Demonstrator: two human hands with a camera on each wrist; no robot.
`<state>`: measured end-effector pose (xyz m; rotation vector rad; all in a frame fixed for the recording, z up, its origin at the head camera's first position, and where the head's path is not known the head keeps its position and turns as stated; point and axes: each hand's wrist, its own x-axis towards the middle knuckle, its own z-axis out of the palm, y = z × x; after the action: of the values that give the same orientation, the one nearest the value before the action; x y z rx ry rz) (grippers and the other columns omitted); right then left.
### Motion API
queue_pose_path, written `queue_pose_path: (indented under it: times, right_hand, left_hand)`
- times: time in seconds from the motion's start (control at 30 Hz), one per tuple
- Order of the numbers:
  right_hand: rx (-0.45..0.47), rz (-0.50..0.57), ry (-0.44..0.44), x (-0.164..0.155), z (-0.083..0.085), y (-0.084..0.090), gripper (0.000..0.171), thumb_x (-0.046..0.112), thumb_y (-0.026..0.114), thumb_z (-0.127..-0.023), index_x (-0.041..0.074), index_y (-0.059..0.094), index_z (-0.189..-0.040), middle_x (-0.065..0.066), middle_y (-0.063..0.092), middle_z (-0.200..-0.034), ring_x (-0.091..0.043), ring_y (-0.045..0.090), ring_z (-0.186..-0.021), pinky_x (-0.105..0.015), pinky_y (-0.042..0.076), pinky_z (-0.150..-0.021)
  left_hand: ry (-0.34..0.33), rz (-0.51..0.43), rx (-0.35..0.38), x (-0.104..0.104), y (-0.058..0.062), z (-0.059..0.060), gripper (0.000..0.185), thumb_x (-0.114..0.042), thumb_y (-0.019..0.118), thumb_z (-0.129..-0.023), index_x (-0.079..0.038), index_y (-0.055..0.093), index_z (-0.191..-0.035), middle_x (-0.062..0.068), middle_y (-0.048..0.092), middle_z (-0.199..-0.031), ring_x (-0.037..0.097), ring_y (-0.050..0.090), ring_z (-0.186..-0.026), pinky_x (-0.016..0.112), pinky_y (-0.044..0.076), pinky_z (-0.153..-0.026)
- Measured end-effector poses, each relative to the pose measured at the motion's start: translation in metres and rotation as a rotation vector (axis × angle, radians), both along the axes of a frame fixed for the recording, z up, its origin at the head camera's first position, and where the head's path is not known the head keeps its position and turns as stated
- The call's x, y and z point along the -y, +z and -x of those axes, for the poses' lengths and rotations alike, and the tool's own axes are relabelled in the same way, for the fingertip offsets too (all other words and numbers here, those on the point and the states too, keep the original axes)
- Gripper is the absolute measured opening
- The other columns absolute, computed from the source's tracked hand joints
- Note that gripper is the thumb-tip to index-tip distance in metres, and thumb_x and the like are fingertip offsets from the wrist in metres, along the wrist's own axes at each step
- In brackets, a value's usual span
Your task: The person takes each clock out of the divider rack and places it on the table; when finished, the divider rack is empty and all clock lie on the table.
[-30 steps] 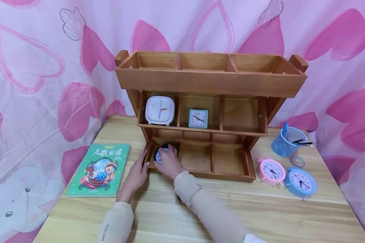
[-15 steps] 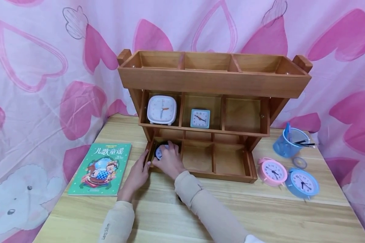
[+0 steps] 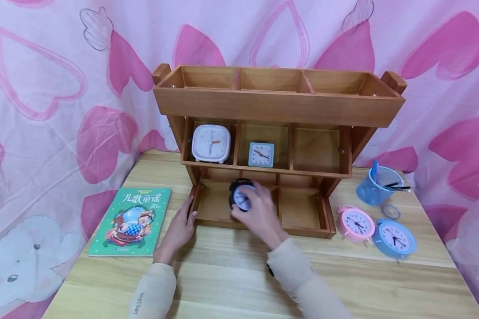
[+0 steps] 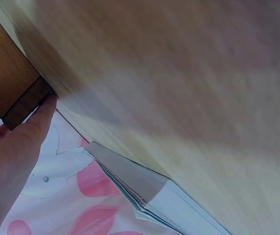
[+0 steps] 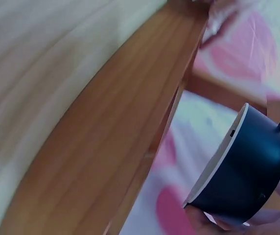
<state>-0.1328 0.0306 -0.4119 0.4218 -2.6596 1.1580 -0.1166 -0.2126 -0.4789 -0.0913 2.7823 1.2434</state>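
A round black alarm clock is in my right hand, held by thumb and fingers across its rim. It hovers near the divider between the left and middle bottom compartments of a brown wooden rack. The right wrist view shows the dark casing of this alarm clock from the side. At the rack's lower left corner, my left hand holds the end of the bottom tray. Close up in the left wrist view, its fingers lie along the outer wall, thumb at the top edge.
On the middle tier stand a white clock and a small light-blue square clock. Right of the rack are a pink clock, a blue clock, a tape roll and a pen holder. A green book lies left.
My right hand has moved right with the black alarm clock, out of the left bottom compartment to the divider. My left hand stays on the rack's corner.
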Motion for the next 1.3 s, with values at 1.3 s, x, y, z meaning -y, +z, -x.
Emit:
queue_pose_path:
  times: [1.3]
  right_hand:
    - [0.432, -0.379, -0.637, -0.391, -0.088, -0.048, 0.068, 0.042, 0.067, -0.086, -0.015, 0.047, -0.119, -0.045, 0.040, -0.112, -0.058, 0.035, -0.105, -0.065, 0.031, -0.088]
  left_hand:
    - [-0.022, 0.021, 0.007, 0.001, 0.002, 0.001, 0.056, -0.016, 0.038, -0.105, -0.010, 0.014, -0.156, 0.026, 0.025, -0.155, 0.043, 0.030, -0.139, 0.057, 0.028, -0.111]
